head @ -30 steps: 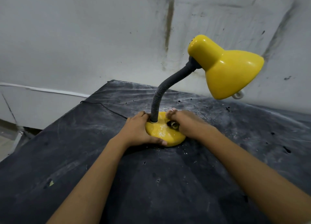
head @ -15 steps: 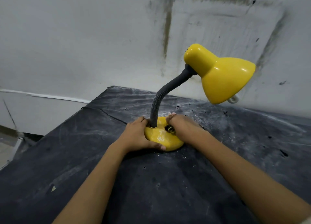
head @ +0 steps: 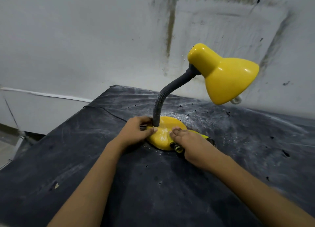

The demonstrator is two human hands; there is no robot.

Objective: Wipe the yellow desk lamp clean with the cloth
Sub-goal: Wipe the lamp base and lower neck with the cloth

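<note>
The yellow desk lamp (head: 163, 135) stands at the far part of the dark table (head: 153, 192), close to the stained wall (head: 85, 39). The table's left edge drops off near a thin cord (head: 105, 109); toward the person there is wide room. The left hand (head: 136, 132) grips the base beside the neck. The right hand (head: 190, 141), fingers flat, presses the cloth (head: 178, 148). It has slid from the neck to the near right rim. The shade (head: 226, 78) overhangs at the right.
</note>
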